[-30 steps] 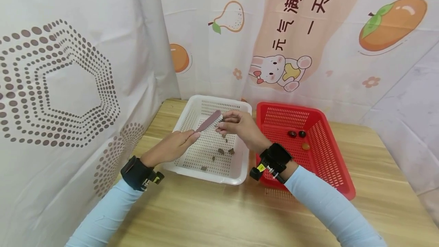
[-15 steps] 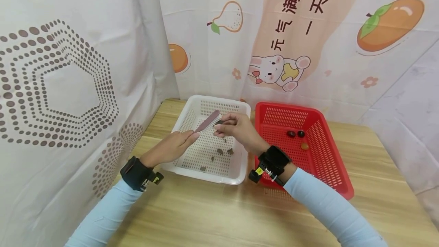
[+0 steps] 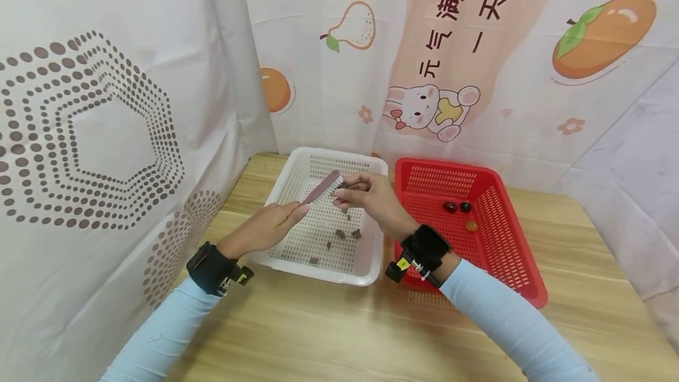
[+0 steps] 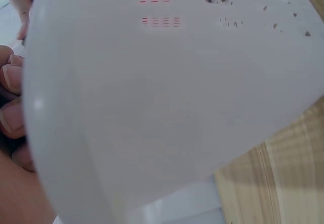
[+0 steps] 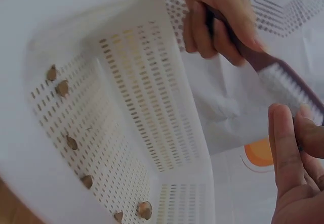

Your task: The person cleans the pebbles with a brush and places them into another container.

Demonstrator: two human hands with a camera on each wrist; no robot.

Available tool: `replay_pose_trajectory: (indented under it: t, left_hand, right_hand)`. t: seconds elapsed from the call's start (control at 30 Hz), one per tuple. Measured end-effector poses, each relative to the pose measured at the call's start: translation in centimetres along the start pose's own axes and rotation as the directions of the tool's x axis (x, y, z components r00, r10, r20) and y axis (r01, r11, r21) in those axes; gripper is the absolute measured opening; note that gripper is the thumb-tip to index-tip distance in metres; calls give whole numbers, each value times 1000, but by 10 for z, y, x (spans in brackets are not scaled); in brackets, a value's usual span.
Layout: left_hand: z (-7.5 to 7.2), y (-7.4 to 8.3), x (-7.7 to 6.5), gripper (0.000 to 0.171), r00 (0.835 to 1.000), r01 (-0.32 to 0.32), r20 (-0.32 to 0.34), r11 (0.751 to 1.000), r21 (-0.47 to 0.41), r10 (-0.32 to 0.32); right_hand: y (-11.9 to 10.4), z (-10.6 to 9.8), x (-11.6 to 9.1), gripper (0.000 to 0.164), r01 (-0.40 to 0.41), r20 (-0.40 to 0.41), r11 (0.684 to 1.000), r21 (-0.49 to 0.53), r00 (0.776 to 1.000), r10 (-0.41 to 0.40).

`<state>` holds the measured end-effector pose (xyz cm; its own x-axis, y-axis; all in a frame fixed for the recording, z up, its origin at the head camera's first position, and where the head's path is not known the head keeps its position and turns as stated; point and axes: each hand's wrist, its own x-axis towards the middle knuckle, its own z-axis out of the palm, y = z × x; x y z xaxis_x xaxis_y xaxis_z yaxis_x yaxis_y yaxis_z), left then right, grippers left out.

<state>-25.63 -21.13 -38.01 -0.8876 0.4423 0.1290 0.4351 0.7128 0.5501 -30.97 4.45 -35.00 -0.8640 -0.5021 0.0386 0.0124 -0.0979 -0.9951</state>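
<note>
My left hand (image 3: 267, 229) grips the handle of a mauve brush (image 3: 322, 186) with white bristles, held above the white basket (image 3: 323, 275). My right hand (image 3: 373, 199) pinches a small dark object (image 5: 299, 147) between thumb and fingers, right at the bristles. Most of that object is hidden by the fingers, so its kind cannot be told. In the right wrist view, the left hand (image 5: 220, 21) curls round the brush handle. Several brown lumps (image 5: 145, 210) lie on the basket's perforated floor. The basket's white wall (image 4: 142, 92) fills most of the left wrist view.
A red basket (image 3: 525, 240) stands right of the white one, under the right forearm. Inside are a dark red (image 3: 450, 207), a black (image 3: 465, 207) and an amber (image 3: 471, 226) smooth piece. Patterned curtains (image 3: 318, 117) hang behind and left of the wooden table (image 3: 318, 335).
The right hand shifts slightly to and fro at the bristles. The brush and left hand stay almost still, and the lumps in the basket keep their places.
</note>
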Motion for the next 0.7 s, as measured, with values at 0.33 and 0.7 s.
replay_pose_trajectory:
  t: [0.33,0.7]
  left_hand:
    - [2,0,2,45,1000,-4,2,1000,-6,4]
    - [5,-2,5,46,1000,-1,14,1000,-14,1]
  right_hand:
    - [1,0,-2,28,4,-8,1000,-2,1000,-4]
    - [3,-7,-1,30,20,-19,1000,6,1000,-19]
